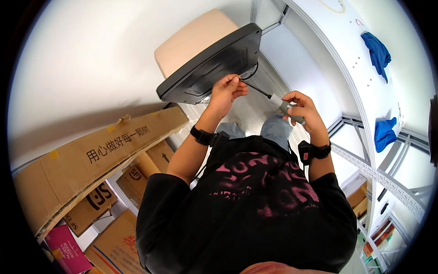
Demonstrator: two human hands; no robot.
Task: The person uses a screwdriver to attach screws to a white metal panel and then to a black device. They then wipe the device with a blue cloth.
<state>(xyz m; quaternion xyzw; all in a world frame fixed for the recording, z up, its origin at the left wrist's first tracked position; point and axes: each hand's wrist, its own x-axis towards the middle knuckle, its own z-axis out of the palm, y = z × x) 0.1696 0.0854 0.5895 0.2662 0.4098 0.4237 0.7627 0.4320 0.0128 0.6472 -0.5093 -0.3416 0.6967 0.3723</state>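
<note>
A line of large black Chinese characters runs along the long cardboard box (91,160) at the left. Beside it, toward the near left, a small carton (91,208) carries bold black Latin letters; the brown box (133,181) farther on bears a similar mark, and the cardboard panel (159,157) beyond shows a black arrow. Pale lettering marks the magenta box (68,249), red characters the striped carton (116,242), pink letters the black T-shirt (248,205).

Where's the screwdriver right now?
In the head view, the screwdriver is above and right of centre, its handle in the right grip, its tip by the left grip, near the black panel.
</note>
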